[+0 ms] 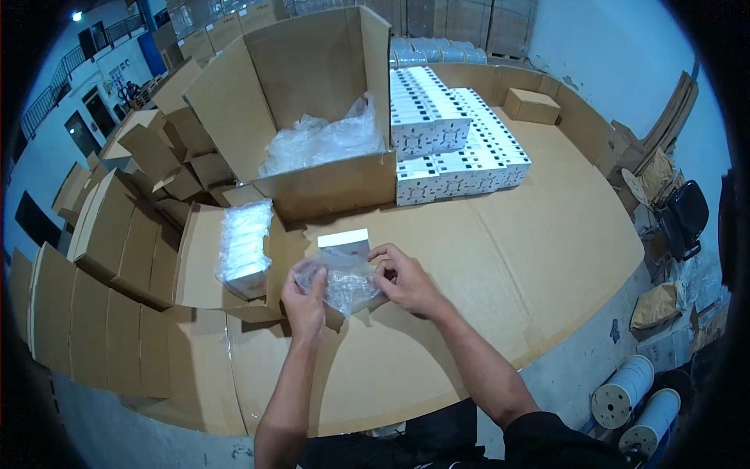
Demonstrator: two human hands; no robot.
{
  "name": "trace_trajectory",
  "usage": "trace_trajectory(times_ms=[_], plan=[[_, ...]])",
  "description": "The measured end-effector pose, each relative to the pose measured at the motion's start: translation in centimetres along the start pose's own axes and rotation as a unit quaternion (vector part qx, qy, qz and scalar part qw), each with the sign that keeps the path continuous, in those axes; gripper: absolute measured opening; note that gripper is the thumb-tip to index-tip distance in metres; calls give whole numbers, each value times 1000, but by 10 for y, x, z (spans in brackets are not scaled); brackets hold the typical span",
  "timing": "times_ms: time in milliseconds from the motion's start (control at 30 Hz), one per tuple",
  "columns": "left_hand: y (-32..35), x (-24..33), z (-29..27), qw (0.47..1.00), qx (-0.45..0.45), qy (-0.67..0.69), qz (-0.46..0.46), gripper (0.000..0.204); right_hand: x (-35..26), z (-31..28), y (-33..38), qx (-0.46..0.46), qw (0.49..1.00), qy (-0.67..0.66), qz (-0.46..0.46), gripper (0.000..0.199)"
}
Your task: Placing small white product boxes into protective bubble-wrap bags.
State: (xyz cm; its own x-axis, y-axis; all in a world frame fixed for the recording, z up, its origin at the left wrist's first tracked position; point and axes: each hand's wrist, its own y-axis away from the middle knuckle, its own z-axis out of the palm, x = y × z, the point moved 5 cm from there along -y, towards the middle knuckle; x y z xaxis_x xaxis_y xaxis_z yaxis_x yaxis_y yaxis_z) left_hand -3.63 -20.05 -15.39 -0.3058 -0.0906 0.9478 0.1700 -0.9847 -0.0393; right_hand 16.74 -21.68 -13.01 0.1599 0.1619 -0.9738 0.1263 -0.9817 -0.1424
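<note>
Between my hands is a clear bubble-wrap bag [349, 291], crumpled and held just above the cardboard-covered table. My left hand [305, 303] pinches its left side with the thumb on top. At the bag's upper right edge, my right hand [406, 280] has its thumb and fingers closed on the film. Just beyond lies a small white box [344, 241]; the bag overlaps its near side, and I cannot tell whether any of it is inside. To the left, an open carton [205, 254] contains a row of bubble-wrapped white boxes [245, 242].
A tall open carton [328, 187] of clear bags [324, 141] stands behind my hands. Stacked white printed boxes [461, 168] are to its right. Folded cartons [117, 313] line the left edge. A small brown box [533, 105] sits far right; cable spools [623, 391] stand on the floor.
</note>
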Motion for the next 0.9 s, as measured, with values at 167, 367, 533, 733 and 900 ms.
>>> trace_trajectory(times_ms=[167,367,533,733,900], plan=[[-1,4,-6,998,15,60,4,31,-3,-12,2,-138,983,24,116,25],[7,12,7,998,-46,-46,0,35,-31,-8,4,-86,992,86,27,25],[9,15,13,992,-122,-28,-9,44,-10,-6,-2,-27,995,87,-31,22],[15,24,18,987,-148,-47,-33,45,-1,-4,-5,74,976,-205,5,14],[9,4,7,993,-116,6,-22,38,-28,5,10,216,975,51,-18,14]])
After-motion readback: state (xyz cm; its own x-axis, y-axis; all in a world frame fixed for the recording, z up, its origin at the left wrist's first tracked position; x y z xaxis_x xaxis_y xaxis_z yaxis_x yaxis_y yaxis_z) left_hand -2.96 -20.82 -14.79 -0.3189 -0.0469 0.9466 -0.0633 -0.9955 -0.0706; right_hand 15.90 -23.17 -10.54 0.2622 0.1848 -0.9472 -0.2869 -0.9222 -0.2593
